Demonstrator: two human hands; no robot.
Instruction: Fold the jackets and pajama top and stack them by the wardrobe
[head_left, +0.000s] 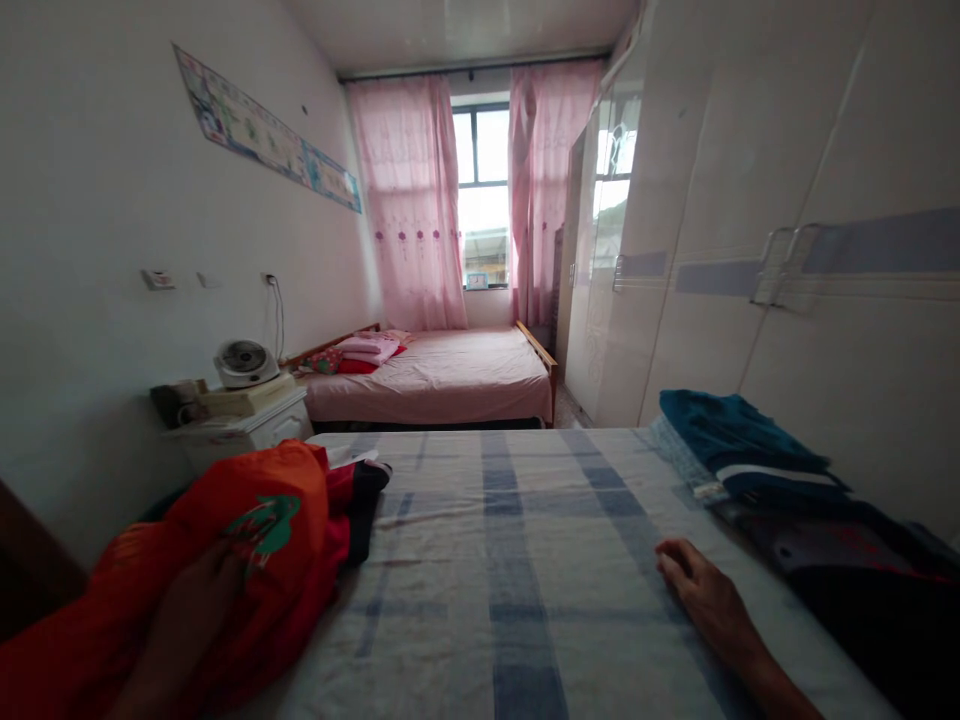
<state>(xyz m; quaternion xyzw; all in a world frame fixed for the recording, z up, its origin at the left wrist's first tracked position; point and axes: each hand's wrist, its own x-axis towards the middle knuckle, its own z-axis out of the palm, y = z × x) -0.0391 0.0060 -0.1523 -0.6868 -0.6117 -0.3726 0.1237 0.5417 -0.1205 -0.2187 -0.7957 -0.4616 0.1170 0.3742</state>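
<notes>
My left hand [199, 595] is on an orange garment [289, 480] with a green printed figure, its fingers bent into the cloth. The garment lies in a loose heap at the left side of the bed, with red and black clothing [364, 510] beneath and beside it. My right hand [697, 585] is above the white and blue striped bed sheet [517, 570], its fingers curled together and nothing visible in them. Right of that hand lie a folded teal garment [750, 440] and dark clothes [847, 560].
Beyond the sheet stands a second bed [465, 375] with a pink cover and folded pink bedding [367, 348]. A small fan [246, 362] sits on a white cabinet [277, 425] at the left. A tall white wardrobe [712, 200] lines the right side.
</notes>
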